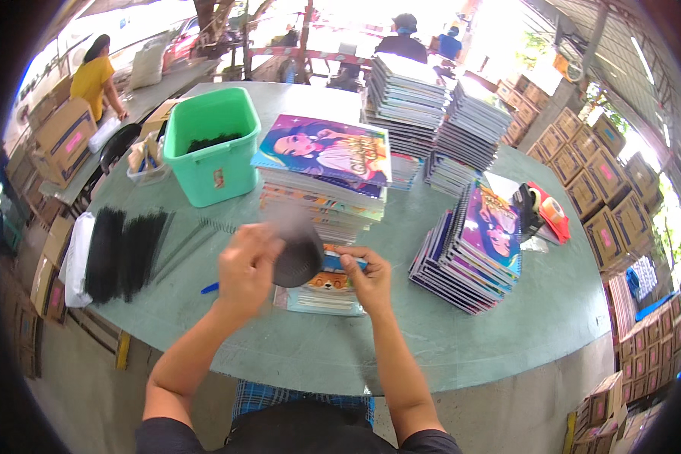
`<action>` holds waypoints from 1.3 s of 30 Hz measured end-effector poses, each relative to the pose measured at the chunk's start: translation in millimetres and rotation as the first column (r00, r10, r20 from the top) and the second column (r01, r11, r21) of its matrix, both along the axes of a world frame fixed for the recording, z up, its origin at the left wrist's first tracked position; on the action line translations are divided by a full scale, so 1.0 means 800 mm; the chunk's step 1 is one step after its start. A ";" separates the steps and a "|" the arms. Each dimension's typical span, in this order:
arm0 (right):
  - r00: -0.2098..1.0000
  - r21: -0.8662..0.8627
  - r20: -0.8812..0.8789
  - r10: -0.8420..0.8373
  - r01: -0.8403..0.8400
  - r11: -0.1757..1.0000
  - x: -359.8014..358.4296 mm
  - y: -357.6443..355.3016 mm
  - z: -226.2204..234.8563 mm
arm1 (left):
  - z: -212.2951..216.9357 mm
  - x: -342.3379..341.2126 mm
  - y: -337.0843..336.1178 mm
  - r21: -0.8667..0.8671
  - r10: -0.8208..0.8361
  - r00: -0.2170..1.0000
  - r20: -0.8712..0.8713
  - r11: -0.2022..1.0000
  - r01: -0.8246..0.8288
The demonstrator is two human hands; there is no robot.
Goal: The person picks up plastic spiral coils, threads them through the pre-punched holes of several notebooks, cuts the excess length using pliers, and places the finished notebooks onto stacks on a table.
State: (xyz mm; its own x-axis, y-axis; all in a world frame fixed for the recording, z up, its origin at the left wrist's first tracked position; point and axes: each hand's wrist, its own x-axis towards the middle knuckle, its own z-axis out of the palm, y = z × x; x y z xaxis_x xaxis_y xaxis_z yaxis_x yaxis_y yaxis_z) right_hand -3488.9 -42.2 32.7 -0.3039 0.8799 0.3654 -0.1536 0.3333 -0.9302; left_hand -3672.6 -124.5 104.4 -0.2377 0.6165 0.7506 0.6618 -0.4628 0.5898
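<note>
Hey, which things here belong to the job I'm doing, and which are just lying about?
Probably part of the job:
blurred dark round thing by your left hand
blue item in your right hand
black coils
stacked notebooks

Probably just lying about:
tape rolls
blue pen-like item
cardboard boxes

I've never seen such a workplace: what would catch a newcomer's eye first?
Probably the bright green bin at the back left of the table, and beside it the stack of notebooks topped by a purple, illustrated cover. In the middle, a dark blurred thing shows between the left hand and the right hand, which pinches a narrow blue thing. Dense black bundles lie farther left.
</note>
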 end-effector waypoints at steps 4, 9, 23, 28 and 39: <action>0.985 -0.044 -0.147 0.089 -0.097 0.994 -0.006 0.001 0.005 | -0.041 0.003 -0.017 -0.527 -0.426 0.826 -0.370 0.828 0.191; 1.000 0.069 0.008 -0.024 0.023 0.997 -0.003 0.000 -0.005 | -0.003 0.012 0.003 -0.209 -0.063 0.994 0.091 0.974 0.081; 0.987 -0.055 -0.125 0.096 -0.104 0.993 0.000 -0.002 -0.003 | -0.016 0.034 0.007 -0.370 -0.206 0.973 0.106 0.900 0.231; 0.999 0.059 0.038 0.007 -0.010 0.998 -0.012 0.006 -0.011 | -0.138 0.036 -0.042 -0.733 -0.584 0.812 -0.004 0.555 0.395; 0.984 -0.126 0.151 0.092 -0.073 0.989 0.001 0.007 0.017 | -0.004 0.035 0.005 -0.003 -0.070 0.825 -0.561 0.997 0.082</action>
